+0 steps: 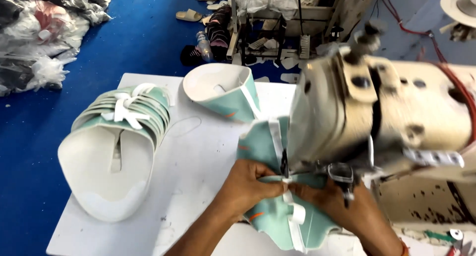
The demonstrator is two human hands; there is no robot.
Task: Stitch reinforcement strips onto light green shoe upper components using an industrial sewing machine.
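Note:
My left hand (254,182) pinches a mint-green shoe upper piece (277,214) with white trim, pressing it under the needle of a cream sewing machine (377,112). My right hand (337,199) grips the same piece from the right, just below the machine's presser foot (341,174). The fingertips of both hands meet at the white strip in the middle of the piece. Part of the piece curls up behind the machine head.
On the white table (188,157) a stack of mint-green and white uppers (116,147) lies at left, and one more curled upper (223,90) at the back. Blue floor (29,152) surrounds the table. Plastic bags (39,33) pile up far left; sandals (198,5) and another workstation stand behind.

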